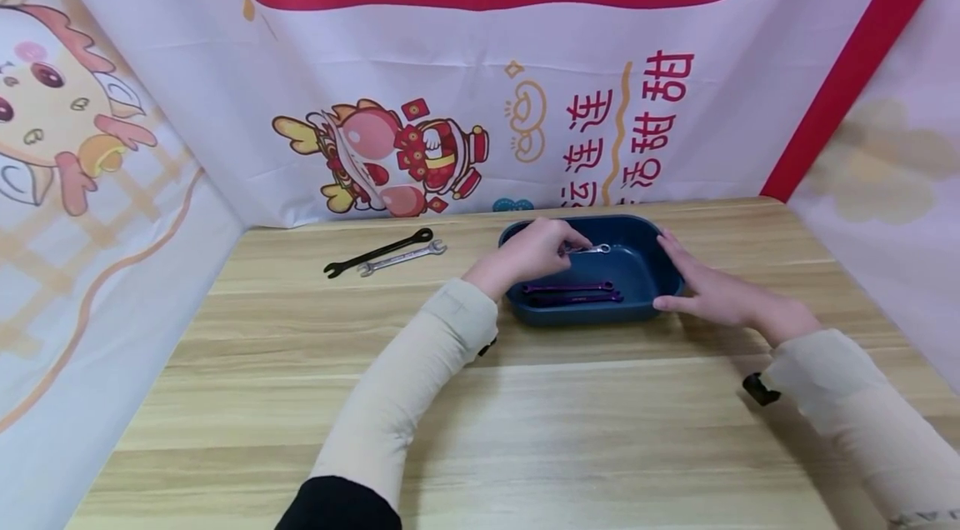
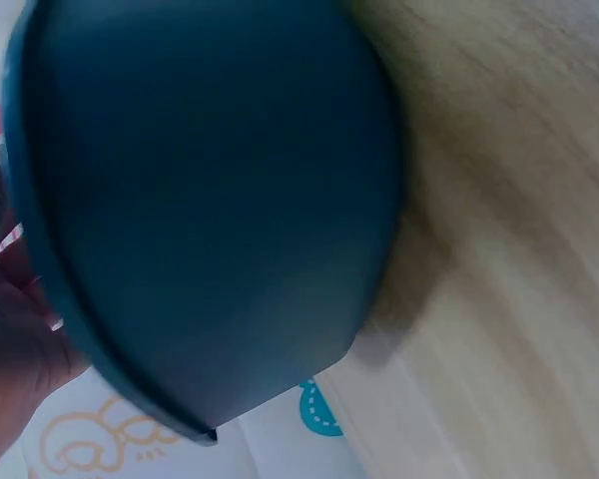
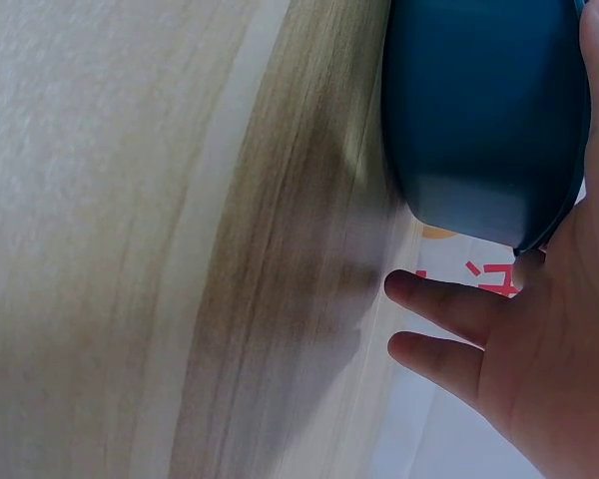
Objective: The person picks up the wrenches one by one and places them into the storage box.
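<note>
A dark blue oblong tray [image 1: 637,267] stands toward the back of the wooden table. My left hand [image 1: 536,251] reaches over its left end and pinches a silver wrench [image 1: 600,249] inside it, the ring end sticking out to the right. Nearer the front wall, two purple wrenches [image 1: 573,288] lie side by side on the tray's floor. At the right end my right hand [image 1: 708,288] touches the rim with spread fingers. The right wrist view shows two of its straight fingers [image 3: 444,304] apart from the tray's outer wall [image 3: 484,120]. In the left wrist view the wall hides the wrenches.
Left of the tray, a black wrench [image 1: 378,253] and a silver open-ended wrench [image 1: 402,258] lie side by side on the table [image 1: 570,430]. A printed cloth [image 1: 450,55] hangs right behind the table's back edge, with more cloth at both sides.
</note>
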The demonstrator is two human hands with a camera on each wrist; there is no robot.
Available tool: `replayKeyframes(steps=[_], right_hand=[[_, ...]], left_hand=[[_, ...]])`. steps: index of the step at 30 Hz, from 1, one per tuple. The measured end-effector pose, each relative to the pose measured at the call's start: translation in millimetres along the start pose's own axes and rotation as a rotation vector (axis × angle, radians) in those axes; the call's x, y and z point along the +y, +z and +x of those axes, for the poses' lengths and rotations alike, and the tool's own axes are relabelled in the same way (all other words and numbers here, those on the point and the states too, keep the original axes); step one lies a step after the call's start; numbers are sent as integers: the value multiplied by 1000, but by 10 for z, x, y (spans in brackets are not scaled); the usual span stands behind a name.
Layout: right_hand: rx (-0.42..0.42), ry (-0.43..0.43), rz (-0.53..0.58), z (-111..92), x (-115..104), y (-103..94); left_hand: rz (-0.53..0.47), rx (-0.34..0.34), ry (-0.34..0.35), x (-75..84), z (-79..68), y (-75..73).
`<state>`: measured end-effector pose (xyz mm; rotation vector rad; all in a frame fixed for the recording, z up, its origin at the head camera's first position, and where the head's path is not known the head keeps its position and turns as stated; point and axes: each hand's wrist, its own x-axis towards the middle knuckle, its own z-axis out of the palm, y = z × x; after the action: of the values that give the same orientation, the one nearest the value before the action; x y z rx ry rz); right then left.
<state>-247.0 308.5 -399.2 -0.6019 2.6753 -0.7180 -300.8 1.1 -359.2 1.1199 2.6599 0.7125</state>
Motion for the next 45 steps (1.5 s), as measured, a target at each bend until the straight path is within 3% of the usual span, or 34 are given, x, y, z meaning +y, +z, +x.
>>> replayKeyframes(steps=[21, 28, 45], right_hand=[[1, -6, 9, 18, -32, 16], [3, -2, 15, 4, -23, 22], [14, -4, 9, -20, 4, 2]], left_hand=[[-18, -36, -75, -85, 155, 144], [6, -26, -91, -117, 183, 190], [79, -91, -123, -162, 258, 351]])
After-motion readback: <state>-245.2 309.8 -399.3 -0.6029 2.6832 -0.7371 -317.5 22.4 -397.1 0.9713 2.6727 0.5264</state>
